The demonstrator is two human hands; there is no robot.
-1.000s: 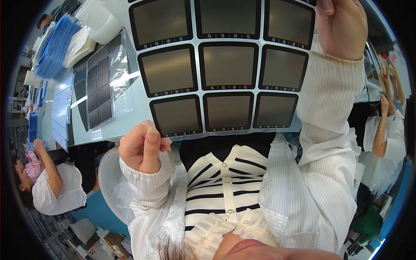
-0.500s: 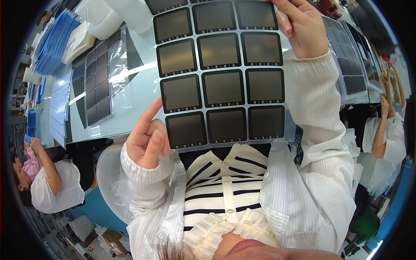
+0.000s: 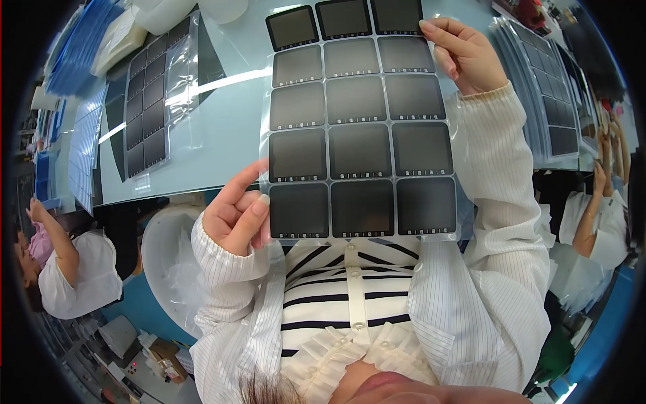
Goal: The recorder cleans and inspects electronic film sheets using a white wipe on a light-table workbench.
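Between my hands is a clear-backed sheet (image 3: 328, 126) bearing rows of dark, black-bordered rectangular panels, three to a row. It hangs over the table's near edge, in front of my striped top. My left hand (image 3: 237, 212) pinches its lower left edge between thumb and fingers. At the upper right corner, my right hand (image 3: 468, 54) grips the edge with thumb and forefinger. The sheet bows slightly, its farthest row angled differently from the others. Grey light reflects off the middle panels, while the nearest row looks darker.
A similar panel sheet (image 3: 147, 101) in clear film lies on the glass-topped table (image 3: 229, 124) at left. Beyond are blue plastic sheets (image 3: 84, 47) and white rolls (image 3: 165, 13). More panel sheets (image 3: 548, 87) are stacked at right. Co-workers sit on both sides; a white tub (image 3: 168, 262) stands at lower left.
The held sheet has shifted slightly right and toward me and tilted, so its farthest row now shows fully. The golden reflection has turned grey. Both hands keep their hold.
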